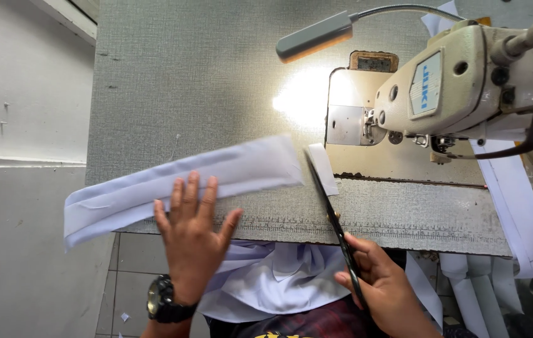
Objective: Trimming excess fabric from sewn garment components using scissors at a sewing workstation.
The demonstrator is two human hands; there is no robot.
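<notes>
A long folded strip of white cloth (179,181) is laid slantwise across the grey surface (216,81), its left end hanging past the surface's edge and its right end lying just beside the scissors' (332,216) blades. The strip is pressed down by the left hand (190,235), which is spread flat, fingers apart, palm on the cloth near the front edge; nothing is gripped by it. A black watch (163,300) is worn on that wrist. The black scissors are held in the right hand (385,281), whose fingers are closed around the handles; the blades are pointed away from the person, with their tips at the strip's right end, next to a small white piece (324,168) lying on the surface. Behind, a cream sewing machine (467,81) is set at the right, with a lamp (316,36) on a bent neck lit above a bright patch. More white cloth (273,278) is bunched in the lap below the surface, and further white strips (517,206) are draped over the right side.
</notes>
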